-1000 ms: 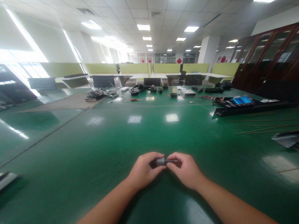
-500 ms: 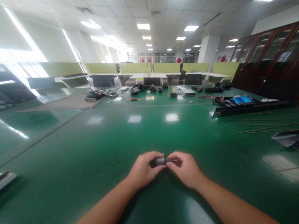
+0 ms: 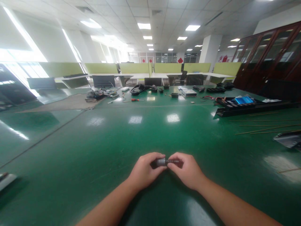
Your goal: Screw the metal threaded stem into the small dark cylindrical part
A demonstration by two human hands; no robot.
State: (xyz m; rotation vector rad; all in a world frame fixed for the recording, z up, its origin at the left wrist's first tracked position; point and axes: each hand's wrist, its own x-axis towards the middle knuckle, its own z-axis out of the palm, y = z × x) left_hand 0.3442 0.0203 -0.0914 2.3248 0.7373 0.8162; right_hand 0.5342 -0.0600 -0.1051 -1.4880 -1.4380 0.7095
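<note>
Low in the middle of the head view, a small grey metal cylinder (image 3: 161, 162) with a thin, dark, ridged shaft (image 3: 173, 161) lies crosswise between my hands. Its exact kind is too small to make out. My left hand (image 3: 147, 169) curls its thumb and fingers around the cylinder end, which is partly hidden in the grip. From the other side, my right hand (image 3: 188, 169) pinches the shaft end, with thumb and fingertips close to the left ones. Both hands are just above or on the green tabletop (image 3: 113, 138); which one I cannot tell.
Across the far side lie an orange-handled screwdriver (image 3: 135, 99), a white box (image 3: 189, 93) and several small black parts. To the right are a black tray (image 3: 254, 108) with a blue item and several thin rods (image 3: 270, 126). A pale object (image 3: 8, 181) sits at the left edge.
</note>
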